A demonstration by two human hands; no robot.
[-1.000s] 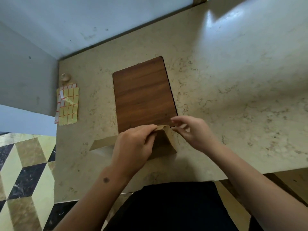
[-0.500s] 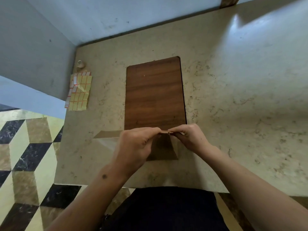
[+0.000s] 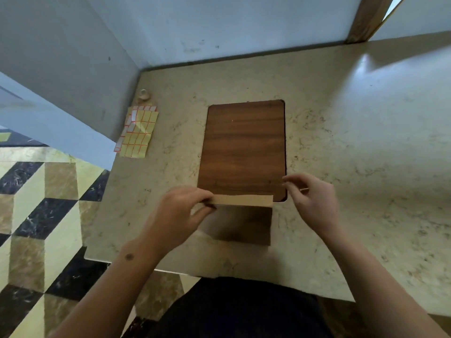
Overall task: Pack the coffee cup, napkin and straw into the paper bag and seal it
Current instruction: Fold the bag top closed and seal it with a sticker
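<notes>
A brown paper bag (image 3: 241, 225) stands near the counter's front edge, its top folded over into a flat strip (image 3: 244, 200). My left hand (image 3: 180, 211) pinches the left end of that fold between thumb and fingers. My right hand (image 3: 310, 198) hovers just past the bag's right corner with its fingers loosely spread, not touching the paper. No cup, napkin or straw is in sight; the inside of the bag is hidden.
A dark wooden board (image 3: 244, 147) lies on the marble counter (image 3: 353, 154) right behind the bag. A sheet of yellow stickers (image 3: 138, 132) and a small ring-shaped object (image 3: 144, 93) sit at the back left by the wall. The counter drops off to a tiled floor at left.
My right hand slid rightward along the fold and came off the bag. The bag's top went from a raised peak to a flat folded strip. My left hand kept its pinch.
</notes>
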